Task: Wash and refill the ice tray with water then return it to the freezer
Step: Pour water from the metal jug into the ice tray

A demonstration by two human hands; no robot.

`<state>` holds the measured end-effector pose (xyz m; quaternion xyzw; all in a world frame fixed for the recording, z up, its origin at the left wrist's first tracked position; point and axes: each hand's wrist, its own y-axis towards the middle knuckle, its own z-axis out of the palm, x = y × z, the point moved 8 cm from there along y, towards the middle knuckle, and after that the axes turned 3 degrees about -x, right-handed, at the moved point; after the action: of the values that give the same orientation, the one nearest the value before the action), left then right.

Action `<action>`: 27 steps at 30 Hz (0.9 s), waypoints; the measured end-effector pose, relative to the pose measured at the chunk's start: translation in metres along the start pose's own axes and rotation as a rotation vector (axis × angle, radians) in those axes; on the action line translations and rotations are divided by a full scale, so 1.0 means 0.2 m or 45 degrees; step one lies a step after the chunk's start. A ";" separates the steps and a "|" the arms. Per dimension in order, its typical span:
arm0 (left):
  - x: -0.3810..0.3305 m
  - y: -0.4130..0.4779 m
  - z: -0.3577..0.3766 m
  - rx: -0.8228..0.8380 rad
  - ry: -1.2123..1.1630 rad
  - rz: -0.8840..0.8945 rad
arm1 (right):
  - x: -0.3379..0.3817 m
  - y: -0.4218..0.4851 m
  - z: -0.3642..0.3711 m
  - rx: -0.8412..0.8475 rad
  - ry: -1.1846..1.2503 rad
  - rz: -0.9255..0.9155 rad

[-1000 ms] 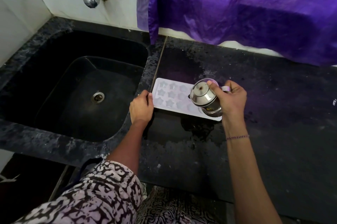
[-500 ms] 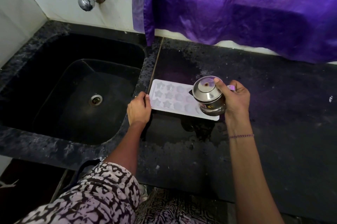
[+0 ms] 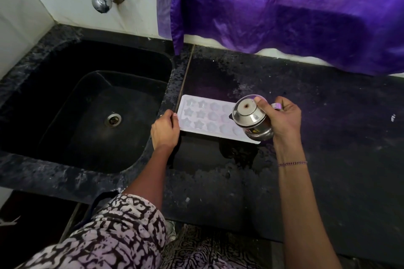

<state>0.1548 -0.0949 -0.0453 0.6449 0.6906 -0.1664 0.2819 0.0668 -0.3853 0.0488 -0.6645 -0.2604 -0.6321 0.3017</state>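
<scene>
from the head view, the tray (image 3: 205,117) lies flat on the dark counter (image 3: 317,181), just right of the sink (image 3: 65,98), its long side running left to right and its star-shaped cells facing up. the left hand (image 3: 165,132) pinches the tray's left short edge, thumb on the rim and fingers curled at the edge, steadying it. the right hand (image 3: 284,118) is wrapped round a small steel pot (image 3: 251,120), which is tipped on its side over the tray's right end with its base toward the camera; whether water is running out cannot be told. a wet patch (image 3: 238,155) darkens the counter in front of the tray. the tap (image 3: 101,1) sits above the sink and a purple cloth (image 3: 284,6) hangs behind. the tray looks like thin, light plastic that will flex. once full it should slosh easily, so it is best taken by both short ends and kept level; its wet rim may be slippery.
</scene>
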 end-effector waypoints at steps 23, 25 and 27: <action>-0.01 0.00 0.00 -0.010 0.007 0.010 | -0.01 0.04 -0.04 0.017 -0.006 0.004; -0.01 0.00 0.00 -0.011 0.003 0.005 | -0.02 0.04 -0.05 0.017 0.050 0.028; -0.01 0.00 -0.01 -0.014 0.000 0.007 | -0.03 0.05 -0.07 0.008 0.087 0.054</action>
<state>0.1540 -0.0955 -0.0433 0.6452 0.6898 -0.1619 0.2858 0.0635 -0.4025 0.0426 -0.6469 -0.2377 -0.6472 0.3258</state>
